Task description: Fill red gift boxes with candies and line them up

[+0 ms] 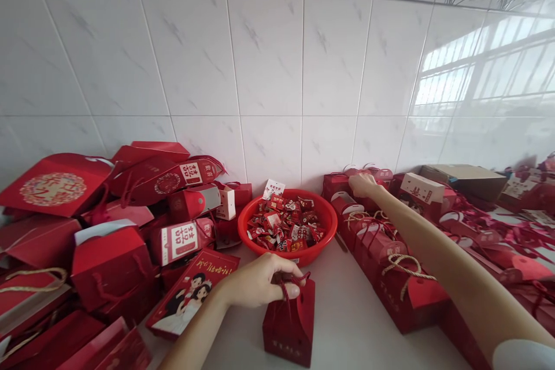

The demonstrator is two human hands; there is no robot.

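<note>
- Dark-red gable-top card gift box [288,326]: front, nr centre; can't tell if its base touches the white worktop [342,312] or hangs just clear.
- L hand [264,283]: thumb & fingers clamped on the box's thin red cord handle [285,289]. Tip: pinch both strands tog. & pull straight up, so box hangs level.
- R hand [363,185]: at far end of long row of dark-red card boxes [381,257]; fingers curled, can't tell what they grip. Prob. best to hold forearm high, clear of row's handles.
- Behind gift box: round red plastic basin [315,252] w/ small red-and-white wrapped packets [286,222].
- L side: heap of red card boxes & bags [113,266].
- Bg: white tiled wall [269,69].
</note>
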